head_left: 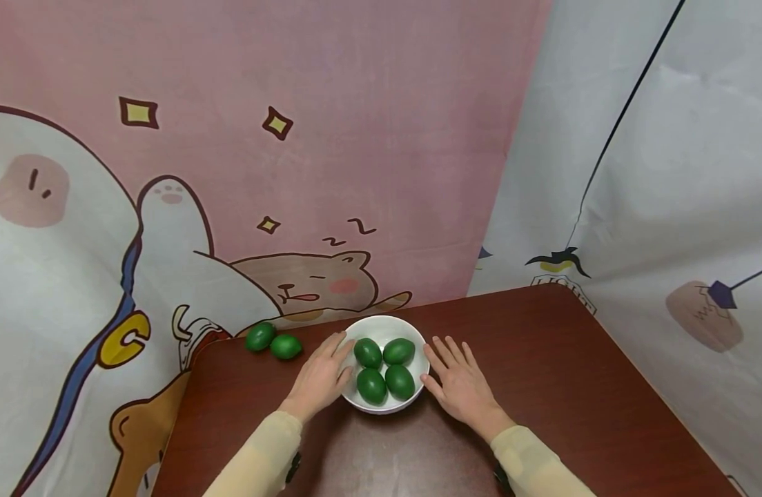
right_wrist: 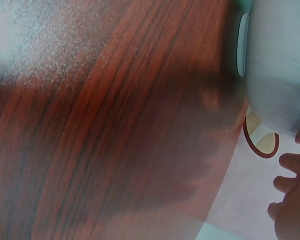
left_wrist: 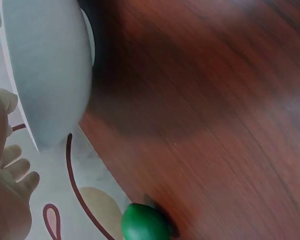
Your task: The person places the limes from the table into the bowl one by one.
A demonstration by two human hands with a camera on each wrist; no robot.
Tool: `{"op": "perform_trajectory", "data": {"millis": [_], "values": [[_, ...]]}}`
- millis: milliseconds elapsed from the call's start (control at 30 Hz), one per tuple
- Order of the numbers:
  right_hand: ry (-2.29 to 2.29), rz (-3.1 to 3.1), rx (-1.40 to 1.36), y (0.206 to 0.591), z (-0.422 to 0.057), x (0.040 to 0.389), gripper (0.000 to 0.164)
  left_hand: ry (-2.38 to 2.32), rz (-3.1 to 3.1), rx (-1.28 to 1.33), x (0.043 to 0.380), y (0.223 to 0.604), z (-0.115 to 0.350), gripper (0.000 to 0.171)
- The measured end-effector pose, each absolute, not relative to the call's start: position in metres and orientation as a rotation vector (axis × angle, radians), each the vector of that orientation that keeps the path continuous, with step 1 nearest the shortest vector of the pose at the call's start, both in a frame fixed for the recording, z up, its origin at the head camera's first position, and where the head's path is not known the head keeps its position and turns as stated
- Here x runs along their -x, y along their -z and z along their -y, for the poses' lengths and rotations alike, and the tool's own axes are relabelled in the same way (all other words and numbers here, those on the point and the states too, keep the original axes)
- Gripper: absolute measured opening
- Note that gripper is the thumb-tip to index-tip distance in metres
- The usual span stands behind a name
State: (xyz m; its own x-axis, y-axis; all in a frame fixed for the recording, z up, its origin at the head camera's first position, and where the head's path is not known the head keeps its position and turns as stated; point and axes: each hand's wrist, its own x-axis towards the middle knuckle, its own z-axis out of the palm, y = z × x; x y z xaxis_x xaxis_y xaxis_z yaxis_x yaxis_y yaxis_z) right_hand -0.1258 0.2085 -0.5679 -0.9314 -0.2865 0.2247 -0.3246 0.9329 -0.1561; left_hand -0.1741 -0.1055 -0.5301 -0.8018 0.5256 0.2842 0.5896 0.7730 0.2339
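Note:
A white bowl [head_left: 382, 328] stands on the table with several green limes [head_left: 371, 386] inside it. My left hand [head_left: 319, 378] is at the bowl's left side, fingers extended and fingertips right at the rim. On the opposite side, my right hand [head_left: 464, 385] has its fingers spread and nearly straight, thumb and fingertips close by the rim. From the left wrist, the outer wall of the bowl [left_wrist: 47, 75] shows beside the fingers [left_wrist: 21, 175]. The right wrist view has the bowl [right_wrist: 277, 65] above the fingers [right_wrist: 287, 184].
Two more limes [head_left: 286, 346] lie at the table's back left, near its edge; one lime [left_wrist: 144, 222] shows low in the left wrist view. The brown wooden table [head_left: 542, 386] meets a pink and white printed cloth [head_left: 381, 138] behind it.

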Motion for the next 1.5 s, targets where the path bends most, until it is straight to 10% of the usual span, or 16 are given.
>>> {"op": "perform_trajectory", "data": {"millis": [1500], "values": [[-0.278,2.903,-0.458,0.569,-0.209,0.127,0.066,0.356,2.886,0.504,0.189,0.557,0.185,0.052]]}}
